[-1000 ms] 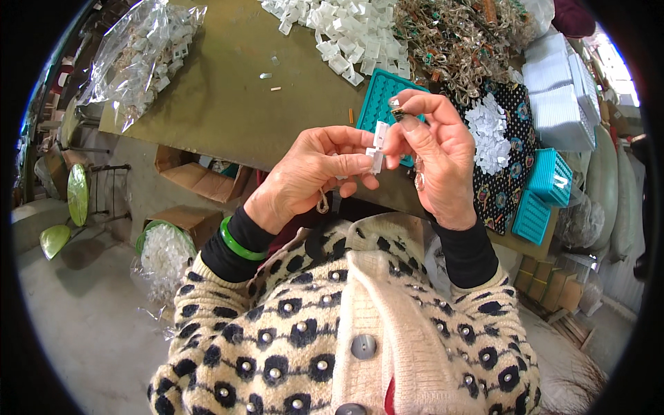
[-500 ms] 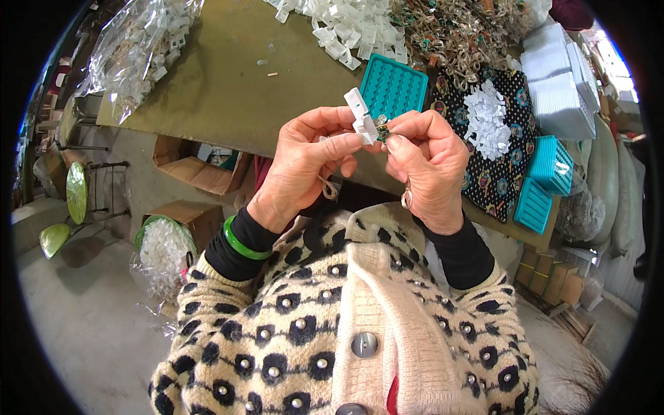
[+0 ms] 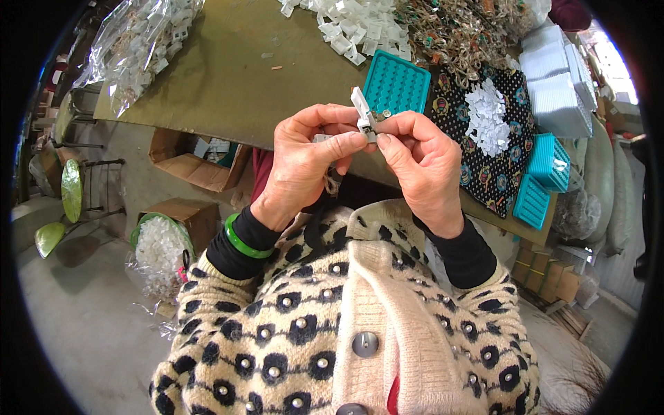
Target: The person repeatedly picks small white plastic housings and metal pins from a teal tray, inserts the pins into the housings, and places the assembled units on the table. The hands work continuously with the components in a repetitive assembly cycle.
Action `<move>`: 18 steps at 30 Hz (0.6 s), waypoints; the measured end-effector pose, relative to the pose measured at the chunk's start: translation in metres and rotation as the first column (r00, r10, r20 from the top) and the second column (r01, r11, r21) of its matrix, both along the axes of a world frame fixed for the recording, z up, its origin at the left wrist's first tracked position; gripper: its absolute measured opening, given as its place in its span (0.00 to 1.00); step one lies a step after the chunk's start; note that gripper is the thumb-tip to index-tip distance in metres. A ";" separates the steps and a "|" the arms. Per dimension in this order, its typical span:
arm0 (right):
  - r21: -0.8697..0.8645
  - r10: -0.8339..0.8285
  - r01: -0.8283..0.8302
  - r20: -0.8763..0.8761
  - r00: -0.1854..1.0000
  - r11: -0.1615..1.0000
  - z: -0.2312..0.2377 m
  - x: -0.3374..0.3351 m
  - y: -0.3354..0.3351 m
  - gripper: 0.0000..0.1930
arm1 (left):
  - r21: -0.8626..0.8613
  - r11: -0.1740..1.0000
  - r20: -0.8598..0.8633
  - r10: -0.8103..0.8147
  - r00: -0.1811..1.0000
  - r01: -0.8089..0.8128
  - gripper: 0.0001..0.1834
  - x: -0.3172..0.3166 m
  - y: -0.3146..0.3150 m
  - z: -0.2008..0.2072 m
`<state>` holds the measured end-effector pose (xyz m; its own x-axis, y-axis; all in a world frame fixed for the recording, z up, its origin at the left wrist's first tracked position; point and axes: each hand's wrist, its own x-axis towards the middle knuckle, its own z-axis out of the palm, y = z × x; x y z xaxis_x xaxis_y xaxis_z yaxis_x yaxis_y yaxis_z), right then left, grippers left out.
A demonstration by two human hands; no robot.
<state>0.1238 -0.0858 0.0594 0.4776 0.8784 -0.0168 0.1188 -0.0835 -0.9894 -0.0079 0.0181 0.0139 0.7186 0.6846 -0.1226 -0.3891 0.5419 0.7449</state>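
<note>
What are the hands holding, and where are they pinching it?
Both hands pinch one small white plastic clip. The left hand and right hand grip its lower end with their fingertips; its upper end sticks up free.

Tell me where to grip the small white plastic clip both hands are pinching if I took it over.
Grip the white clip by its free upper end, coming from above on the table side. That end sticks up and tilts left, clear of both hands. The lower end is covered by the left hand thumb and the right hand fingers, so it offers no room.
</note>
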 end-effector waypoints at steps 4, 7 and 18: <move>0.181 -0.033 -0.066 0.495 0.869 0.981 -0.008 -0.006 0.004 0.06 | 0.045 0.999 -0.018 0.015 1.000 -0.014 0.11 -0.004 0.001 0.002; 0.221 -0.090 -0.032 0.519 0.850 0.975 -0.014 -0.012 0.006 0.10 | 0.030 0.999 -0.080 0.033 0.996 -0.030 0.09 -0.006 0.002 0.004; 0.256 -0.136 -0.077 0.717 0.684 0.964 -0.025 -0.018 0.013 0.09 | 0.856 0.480 -0.127 0.557 0.820 -0.194 0.11 -0.004 -0.002 -0.003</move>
